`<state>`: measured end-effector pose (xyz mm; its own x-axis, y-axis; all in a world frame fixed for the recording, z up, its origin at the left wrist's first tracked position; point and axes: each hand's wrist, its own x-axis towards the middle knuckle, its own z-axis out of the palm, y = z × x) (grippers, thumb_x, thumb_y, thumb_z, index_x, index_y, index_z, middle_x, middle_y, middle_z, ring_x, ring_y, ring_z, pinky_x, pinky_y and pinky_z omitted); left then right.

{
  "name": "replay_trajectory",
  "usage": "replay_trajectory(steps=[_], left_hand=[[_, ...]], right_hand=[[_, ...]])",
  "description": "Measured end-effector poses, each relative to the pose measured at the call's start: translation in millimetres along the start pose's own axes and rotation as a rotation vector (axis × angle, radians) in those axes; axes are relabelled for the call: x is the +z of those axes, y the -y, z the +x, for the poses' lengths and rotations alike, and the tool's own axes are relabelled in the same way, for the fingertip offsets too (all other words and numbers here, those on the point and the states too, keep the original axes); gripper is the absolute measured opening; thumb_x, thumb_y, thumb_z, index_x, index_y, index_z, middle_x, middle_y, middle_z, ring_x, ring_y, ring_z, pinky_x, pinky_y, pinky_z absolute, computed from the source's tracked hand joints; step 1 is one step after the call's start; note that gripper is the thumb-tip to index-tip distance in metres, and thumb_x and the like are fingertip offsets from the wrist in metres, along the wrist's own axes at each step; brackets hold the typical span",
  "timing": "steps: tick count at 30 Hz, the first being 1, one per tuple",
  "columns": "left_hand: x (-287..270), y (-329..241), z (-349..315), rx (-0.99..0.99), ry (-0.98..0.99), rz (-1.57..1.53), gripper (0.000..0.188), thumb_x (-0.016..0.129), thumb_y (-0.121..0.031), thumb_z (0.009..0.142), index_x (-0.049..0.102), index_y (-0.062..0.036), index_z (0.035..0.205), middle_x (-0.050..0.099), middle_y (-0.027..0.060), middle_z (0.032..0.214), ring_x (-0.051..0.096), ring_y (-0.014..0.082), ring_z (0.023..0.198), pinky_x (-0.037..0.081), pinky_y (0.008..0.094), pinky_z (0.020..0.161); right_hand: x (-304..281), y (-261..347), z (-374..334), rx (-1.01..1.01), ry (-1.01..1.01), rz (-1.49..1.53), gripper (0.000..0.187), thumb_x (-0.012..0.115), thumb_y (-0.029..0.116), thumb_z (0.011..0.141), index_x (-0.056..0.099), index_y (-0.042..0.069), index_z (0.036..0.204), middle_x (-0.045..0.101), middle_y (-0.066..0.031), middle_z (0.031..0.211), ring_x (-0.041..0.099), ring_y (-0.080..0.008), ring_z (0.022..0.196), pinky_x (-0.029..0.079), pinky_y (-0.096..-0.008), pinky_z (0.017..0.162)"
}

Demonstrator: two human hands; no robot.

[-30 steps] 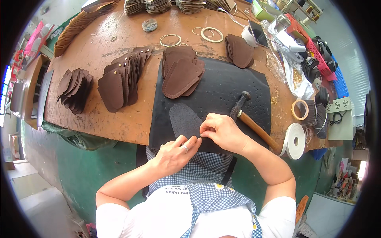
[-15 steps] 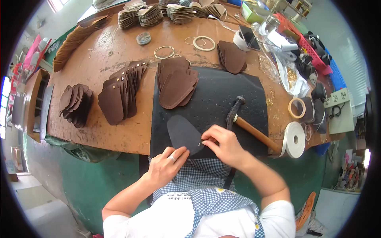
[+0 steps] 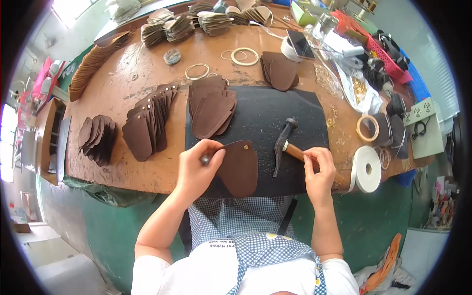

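I judge this hammer (image 3: 279, 150) pick-up: left hand (image 3: 194, 166) pinches leather (image 3: 239, 172) at 10 o'clock, right hand (image 3: 320, 174) pinches handle (image 3: 294, 151) at 3; lifting wants fuller grip.

Interior of a workroom with a brown worktop (image 3: 147, 69) and a green floor (image 3: 364, 221).
Left, a bright window (image 3: 8, 142) and a brown open-fronted cabinet (image 3: 45, 137) beside the worktop; near left, pale box-shaped furniture (image 3: 69, 270). Far left, a second bright window (image 3: 73, 7). Right, a pale ribbed wall (image 3: 440, 93). Light forms a glossy patch on the worktop's far left part.
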<state>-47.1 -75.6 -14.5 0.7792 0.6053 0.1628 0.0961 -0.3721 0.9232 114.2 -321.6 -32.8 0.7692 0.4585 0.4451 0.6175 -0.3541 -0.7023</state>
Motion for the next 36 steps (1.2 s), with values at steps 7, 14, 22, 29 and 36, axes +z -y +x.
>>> replay_trajectory(steps=[7, 14, 22, 29, 36], left_hand=[[22.1, 20.5, 7.5, 0.082, -0.043, 0.396, 0.018, 0.072, -0.012, 0.087, 0.07, -0.0046, 0.103, 0.068, 0.01, 0.088, 0.067, 0.0225, 0.073, 0.051, 0.0326, 0.065], [13.3, -1.2, 17.8, 0.044, -0.124, 0.268, 0.014, 0.07, -0.001, 0.086, 0.069, -0.0031, 0.099, 0.061, 0.0045, 0.092, 0.06, 0.0157, 0.072, 0.048, 0.0281, 0.065], [-2.6, 4.9, 28.7, 0.05, -0.049, 0.175, 0.013, 0.062, 0.002, 0.091, 0.068, -0.002, 0.103, 0.06, 0.0084, 0.106, 0.062, 0.0183, 0.089, 0.05, 0.0293, 0.075], [-59.5, 32.2, 157.0, 0.268, -0.454, 0.428, 0.023, 0.066, -0.019, 0.096, 0.066, 0.002, 0.087, 0.063, 0.0162, 0.079, 0.059, 0.0288, 0.068, 0.046, 0.0415, 0.064], [-107.0, 150.1, 323.4, 0.127, -0.595, 0.411, 0.022, 0.075, -0.024, 0.087, 0.075, -0.0031, 0.083, 0.072, 0.0102, 0.072, 0.068, 0.0166, 0.064, 0.05, 0.0334, 0.065]], right_hand=[[3.3, -11.5, -7.3, -0.063, 0.045, -0.124, 0.013, 0.066, -0.007, 0.086, 0.064, 0.001, 0.095, 0.064, -0.0109, 0.095, 0.061, -0.0276, 0.091, 0.051, -0.0371, 0.077], [11.1, -19.2, -3.7, -0.162, 0.013, -0.264, 0.015, 0.066, -0.003, 0.087, 0.063, 0.0, 0.101, 0.065, -0.0127, 0.099, 0.06, -0.0315, 0.091, 0.05, -0.0412, 0.08], [9.2, -7.0, 4.7, -0.142, 0.111, -0.225, 0.022, 0.069, 0.0, 0.084, 0.064, 0.001, 0.106, 0.064, -0.0149, 0.104, 0.059, -0.0351, 0.098, 0.049, -0.0444, 0.085], [7.2, -18.4, -12.4, -0.164, 0.138, -0.339, 0.033, 0.072, 0.002, 0.08, 0.061, 0.0, 0.111, 0.059, -0.0151, 0.107, 0.056, -0.0351, 0.101, 0.048, -0.046, 0.089], [10.2, -23.2, -12.5, -0.186, 0.144, -0.412, 0.038, 0.073, 0.004, 0.077, 0.059, 0.001, 0.113, 0.058, -0.0145, 0.108, 0.056, -0.0349, 0.102, 0.047, -0.0468, 0.09]])
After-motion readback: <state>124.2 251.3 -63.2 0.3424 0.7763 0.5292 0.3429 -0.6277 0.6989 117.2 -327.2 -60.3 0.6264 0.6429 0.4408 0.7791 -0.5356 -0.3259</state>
